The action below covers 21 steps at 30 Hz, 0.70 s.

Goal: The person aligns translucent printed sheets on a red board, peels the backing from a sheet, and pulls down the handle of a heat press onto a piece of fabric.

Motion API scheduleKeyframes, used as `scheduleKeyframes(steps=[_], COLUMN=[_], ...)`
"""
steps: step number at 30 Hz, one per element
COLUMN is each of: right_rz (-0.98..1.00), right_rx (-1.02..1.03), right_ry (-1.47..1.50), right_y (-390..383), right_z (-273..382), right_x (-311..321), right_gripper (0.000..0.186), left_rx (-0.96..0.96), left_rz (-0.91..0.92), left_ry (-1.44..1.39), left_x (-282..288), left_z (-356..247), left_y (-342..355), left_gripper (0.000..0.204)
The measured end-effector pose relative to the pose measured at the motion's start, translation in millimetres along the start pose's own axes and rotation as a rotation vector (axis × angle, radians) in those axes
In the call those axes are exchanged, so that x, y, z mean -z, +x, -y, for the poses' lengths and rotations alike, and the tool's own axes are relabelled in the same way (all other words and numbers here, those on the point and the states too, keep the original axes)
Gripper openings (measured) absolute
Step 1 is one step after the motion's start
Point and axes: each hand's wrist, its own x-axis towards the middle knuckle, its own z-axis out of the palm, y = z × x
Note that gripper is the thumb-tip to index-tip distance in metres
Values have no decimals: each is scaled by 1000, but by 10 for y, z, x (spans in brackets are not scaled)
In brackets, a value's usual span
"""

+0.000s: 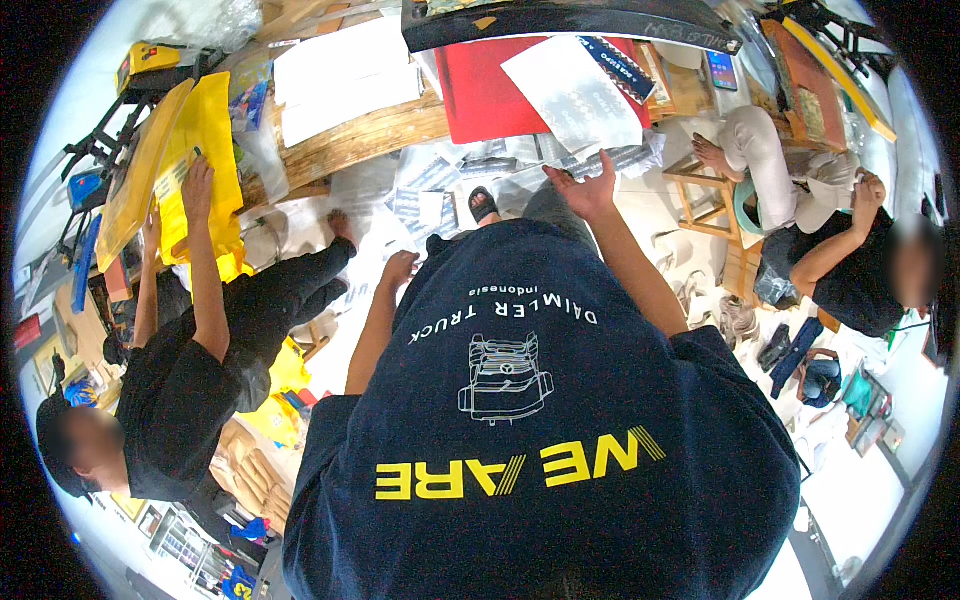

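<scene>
My right hand (588,188) is open, palm up with its fingers spread, at the near edge of the bench. Just beyond its fingertips lies a pale, translucent sheet (570,95) with a faint grey printed pattern. Under that sheet is a flat red panel (485,100). My left hand (401,268) hangs lower, beside my dark shirt, its fingers curled in and nothing visible sticking out of them. Plastic-looking wrapping with a blue-grey pattern (425,205) lies below the bench edge between my two hands.
White sheets (345,85) cover part of the wooden bench (365,133). A dark frame (570,32) spans the far side, a phone (721,70) right of it. At left, a person handles yellow cloth (205,130); at right, another holds pale cloth (825,185) near a wooden stool (700,205).
</scene>
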Motion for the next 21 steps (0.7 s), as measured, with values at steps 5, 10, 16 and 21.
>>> scheduleKeyframes(steps=[5, 10, 16, 21], right_rz=[-45, -68, 102, 72], right_rx=[114, 285, 124, 142], right_ry=[-124, -359, -432, -339], right_y=[187, 298, 430, 409], right_z=[144, 612, 904, 788], right_x=[203, 358, 509, 553], right_gripper=[95, 56, 27, 22], left_rx=[616, 560, 506, 570], left_rz=[38, 0, 123, 69], left_ry=[-614, -645, -477, -570], left_x=[355, 313, 249, 255], left_z=[-854, -745, -336, -352], left_y=[138, 38, -114, -260], left_gripper=[36, 36, 43, 43])
